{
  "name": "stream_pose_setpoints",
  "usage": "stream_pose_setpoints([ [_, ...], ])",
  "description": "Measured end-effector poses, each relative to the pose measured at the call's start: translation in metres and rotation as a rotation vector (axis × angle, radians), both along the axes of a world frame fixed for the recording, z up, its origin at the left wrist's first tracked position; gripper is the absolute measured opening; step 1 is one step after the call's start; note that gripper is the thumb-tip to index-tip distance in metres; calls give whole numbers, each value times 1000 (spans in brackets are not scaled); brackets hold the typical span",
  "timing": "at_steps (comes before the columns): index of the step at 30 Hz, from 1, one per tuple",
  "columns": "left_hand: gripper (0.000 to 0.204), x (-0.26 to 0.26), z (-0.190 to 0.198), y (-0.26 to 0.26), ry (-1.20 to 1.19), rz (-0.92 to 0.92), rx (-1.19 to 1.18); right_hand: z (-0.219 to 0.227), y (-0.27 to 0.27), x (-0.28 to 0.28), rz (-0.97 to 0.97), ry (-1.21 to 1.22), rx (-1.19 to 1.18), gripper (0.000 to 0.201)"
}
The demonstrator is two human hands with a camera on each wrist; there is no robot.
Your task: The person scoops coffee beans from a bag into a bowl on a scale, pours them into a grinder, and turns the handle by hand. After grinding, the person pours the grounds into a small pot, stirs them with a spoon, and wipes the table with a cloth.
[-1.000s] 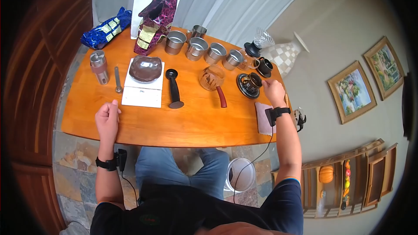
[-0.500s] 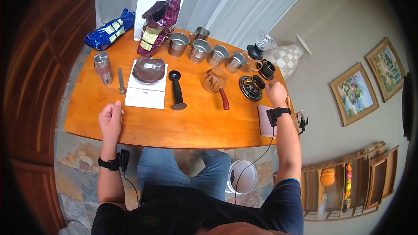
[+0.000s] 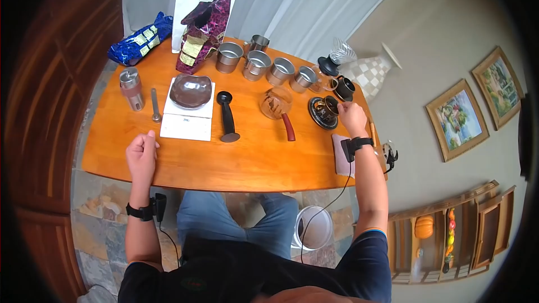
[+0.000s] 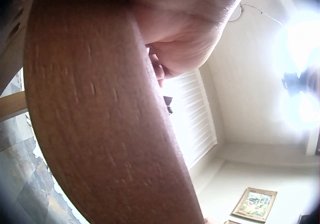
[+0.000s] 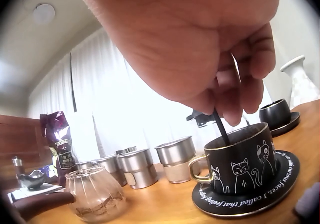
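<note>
My right hand (image 3: 352, 119) is above a black cup (image 5: 242, 166) with white cat drawings and a gold handle. Thumb and fingers pinch a thin black stick (image 5: 221, 128) whose lower end stands inside the cup; that end is hidden. Beneath the cup lies a black saucer (image 5: 206, 202) with white lettering. On the near left of the table rests my left hand (image 3: 141, 154), fingers loosely curled around nothing, below a small metal spoon (image 3: 155, 106). In the left wrist view the wooden table edge (image 4: 105, 124) covers much of that hand.
A glass pot (image 3: 275, 102) with a red handle stands left of the cup. Behind are several metal cups (image 3: 256, 65). A white scale (image 3: 186, 128) bears a dark bowl (image 3: 191, 91); a black tamper-like tool (image 3: 227, 118) lies beside it. Folded cloth (image 3: 342, 154) sits under the right forearm.
My right hand has shifted slightly left and toward the far side, over the cup, compared with half a second ago. The left hand stays in place on the table.
</note>
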State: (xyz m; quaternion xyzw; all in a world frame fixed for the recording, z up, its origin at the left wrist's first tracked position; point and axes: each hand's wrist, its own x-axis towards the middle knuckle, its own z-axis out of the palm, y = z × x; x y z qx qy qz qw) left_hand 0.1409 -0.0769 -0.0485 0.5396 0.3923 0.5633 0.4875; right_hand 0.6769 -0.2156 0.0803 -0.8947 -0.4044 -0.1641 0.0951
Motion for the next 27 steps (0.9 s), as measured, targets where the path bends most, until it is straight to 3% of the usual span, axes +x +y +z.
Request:
stream_pose_setpoints([
  [9,37,1,-4,2,-8,0,-11,-3,-8,7,-88,-79,-74,27],
  [14,38,2,-4,3,3,-4,7,10,-11,-17,-37,-18,-88,28],
  [21,37,1,2,-1,6,7,-3,-2,-6,2,-3,-64,-11,27],
  [27,37,1,-1,0,10,8,0,-5,-7,10,-109,-71,-65,27],
])
